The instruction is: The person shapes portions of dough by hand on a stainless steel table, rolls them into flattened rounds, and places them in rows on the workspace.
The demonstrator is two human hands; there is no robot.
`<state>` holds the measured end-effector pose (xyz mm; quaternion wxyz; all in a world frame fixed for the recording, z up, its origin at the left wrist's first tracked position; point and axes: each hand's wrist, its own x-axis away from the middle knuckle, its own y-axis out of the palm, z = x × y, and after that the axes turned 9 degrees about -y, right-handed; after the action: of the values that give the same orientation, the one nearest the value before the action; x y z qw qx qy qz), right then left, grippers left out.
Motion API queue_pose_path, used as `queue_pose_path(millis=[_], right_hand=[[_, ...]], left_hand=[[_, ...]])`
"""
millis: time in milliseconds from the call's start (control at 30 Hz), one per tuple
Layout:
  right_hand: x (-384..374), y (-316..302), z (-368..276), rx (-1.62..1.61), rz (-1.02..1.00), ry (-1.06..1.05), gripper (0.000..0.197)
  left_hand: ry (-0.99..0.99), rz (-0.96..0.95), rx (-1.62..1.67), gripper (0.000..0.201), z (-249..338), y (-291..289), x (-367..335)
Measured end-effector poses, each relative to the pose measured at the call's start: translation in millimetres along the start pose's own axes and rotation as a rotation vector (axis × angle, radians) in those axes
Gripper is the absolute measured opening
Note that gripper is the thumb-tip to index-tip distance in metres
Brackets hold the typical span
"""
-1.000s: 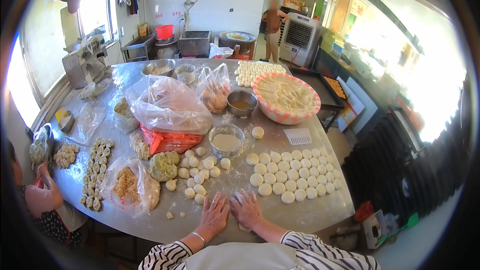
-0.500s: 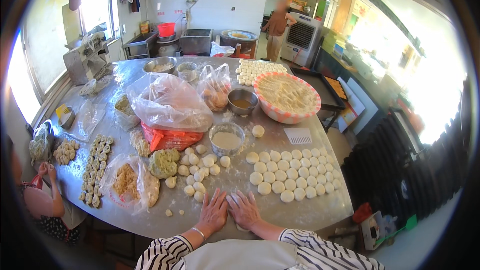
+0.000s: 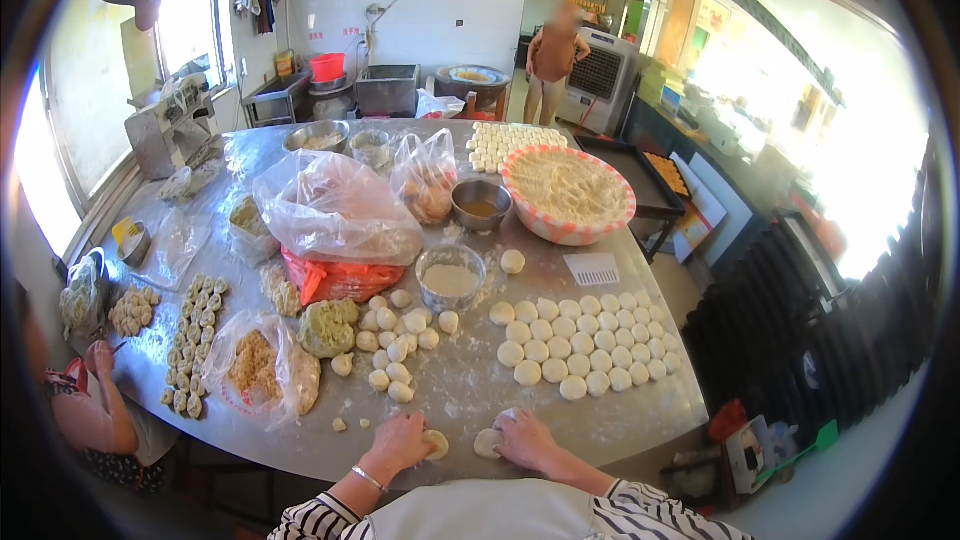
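My left hand [image 3: 402, 443] is at the table's near edge, its fingers curled against the side of a flattened dough round [image 3: 436, 445]. Opposite it, my right hand [image 3: 525, 437] has bent fingers at the edge of another flattened dough round [image 3: 487, 444]. Both rounds lie on the floury metal table [image 3: 440, 485] with a small gap between them. Beyond my left hand is a loose heap of dough balls [image 3: 398, 348]. Rows of pale flattened dough rounds [image 3: 572, 342] cover the table beyond my right hand.
Near the heap sit a lump of greenish dough [image 3: 328, 328], a bag of crumbly filling [image 3: 258, 365] and a bowl of flour [image 3: 450, 280]. Farther back stand a large checked basin [image 3: 570, 190] and big plastic bags [image 3: 335, 210]. A co-worker's hand [image 3: 100, 360] shows at far left; another person [image 3: 553, 55] stands behind.
My hands were side by side, pressed flat on the table. They have moved apart, uncovering two flattened dough rounds, and their fingers are now bent at the rounds' edges.
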<state>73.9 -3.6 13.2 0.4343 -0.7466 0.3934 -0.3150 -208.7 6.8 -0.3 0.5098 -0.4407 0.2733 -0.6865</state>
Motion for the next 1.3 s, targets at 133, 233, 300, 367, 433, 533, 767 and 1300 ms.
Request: queue_pose_path(millis=[133, 233, 300, 367, 433, 533, 767, 1300], right_hand=[[-5.1, 3.8, 2.3, -0.234, -0.1, 0.118, 0.037], [-0.1, 1.4, -2.8, -0.263, 0.053, 0.039, 0.036], [5.2, 1.0, -8.3, -0.11, 0.241, -0.043, 0.038], [8.5, 0.1, -2.1, 0.018, 0.257, -0.139, 0.041], [16.9, 3.3, 8.3, 0.084, 0.237, -0.2, 0.047], [24.7, 8.8, 13.9, 0.094, 0.204, -0.216, 0.058], [17.8, -3.8, -3.3, 0.088, 0.116, -0.193, 0.075], [20.1, -3.4, -5.3, -0.084, -0.024, 0.028, 0.069]], left_hand=[[-0.046, -0.3, 0.018, 0.049, 0.5, -4.1, -11.0], [0.075, -0.097, 0.108, 0.043, 13.4, -6.9, 6.3], [0.171, 0.063, 0.183, 0.041, 13.1, -5.0, 11.4], [0.299, 0.167, 0.193, 0.038, 9.5, -3.2, 17.4], [0.461, 0.214, 0.137, 0.037, 2.9, -3.9, 25.1], [0.206, 0.102, 0.368, 0.039, 7.7, -6.5, 37.9], [0.039, 0.202, 0.412, 0.041, -5.7, 9.1, 28.8], [-0.031, 0.147, 0.435, 0.043, -1.3, 19.6, 28.5]])
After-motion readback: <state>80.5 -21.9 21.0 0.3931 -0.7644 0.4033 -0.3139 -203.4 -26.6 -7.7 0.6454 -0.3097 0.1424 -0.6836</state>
